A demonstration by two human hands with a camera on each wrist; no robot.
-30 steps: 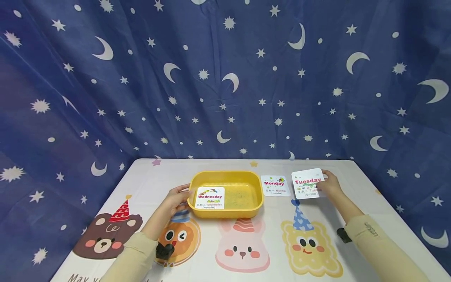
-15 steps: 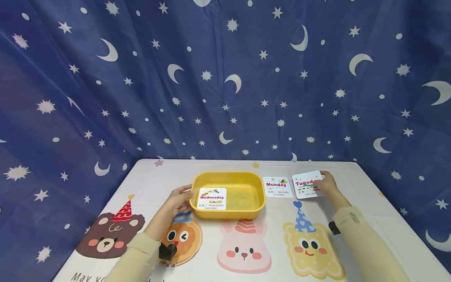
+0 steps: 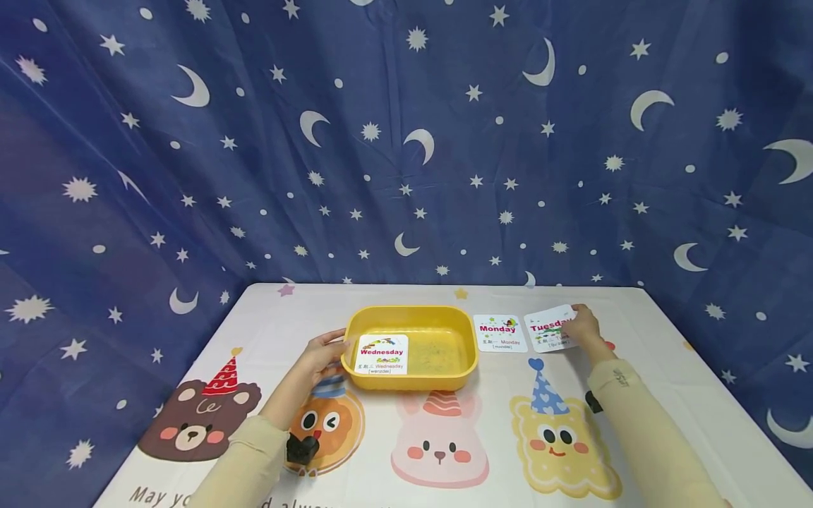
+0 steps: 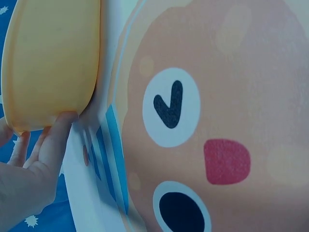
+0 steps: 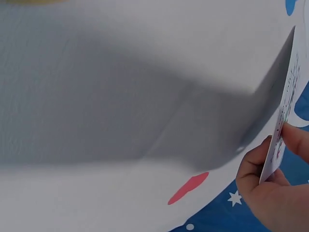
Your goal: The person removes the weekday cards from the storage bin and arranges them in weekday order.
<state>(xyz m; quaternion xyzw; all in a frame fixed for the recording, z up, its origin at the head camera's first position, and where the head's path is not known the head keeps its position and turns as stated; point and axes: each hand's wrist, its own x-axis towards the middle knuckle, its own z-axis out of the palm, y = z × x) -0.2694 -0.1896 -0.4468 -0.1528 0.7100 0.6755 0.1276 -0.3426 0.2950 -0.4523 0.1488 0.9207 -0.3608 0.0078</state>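
My left hand (image 3: 322, 360) holds the left end of a yellow plastic basin (image 3: 444, 382), its fingertips against the outer wall (image 4: 53, 72). Inside the basin, a white card printed "Wednesday" (image 3: 381, 355) leans at the left. To the basin's right lies a white "Monday" card (image 3: 500, 334) on the table. Further right, my right hand (image 3: 586, 331) pinches a "Tuesday" card (image 3: 547, 330) by its right edge, thumb on the printed face. The right wrist view shows this card (image 5: 289, 92) tilted, with its far edge close to the cloth.
A white tablecloth (image 3: 298, 310) printed with cartoon figures covers the table. Behind it hangs a blue curtain (image 3: 444, 233) with moons and stars. Black wrist devices are partly visible at both forearms, one of them (image 3: 301, 448) near the left sleeve.
The right hand has lowered the Tuesday card and brought it slightly left, nearer the Monday card. Its forearm has swung inward. The left hand stays at the basin.
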